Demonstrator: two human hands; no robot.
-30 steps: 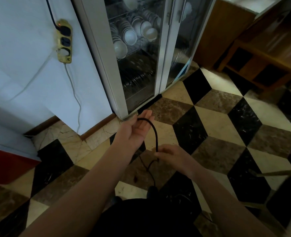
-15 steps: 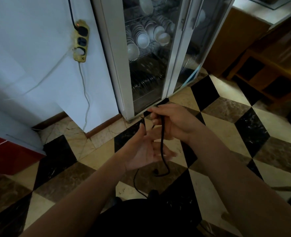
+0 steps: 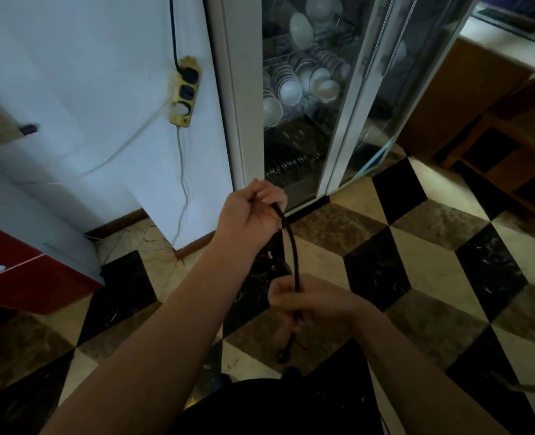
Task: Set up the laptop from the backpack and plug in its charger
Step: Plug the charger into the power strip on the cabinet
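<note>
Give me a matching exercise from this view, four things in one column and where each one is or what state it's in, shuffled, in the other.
Things:
1. left hand
2. right hand
3. power strip
4. white bowls

Places or states:
A. mounted on the white wall, a black plug in its top socket
B. grips the upper end of the black cable
C. stacked on a rack behind the glass cabinet door
D. holds the cable lower down, nearer the body

Pairs: 1-B, 2-D, 3-A, 4-C

left hand [image 3: 250, 211] now raised and gripping the black cable [image 3: 292, 255], right hand [image 3: 310, 306] dropped below it
</note>
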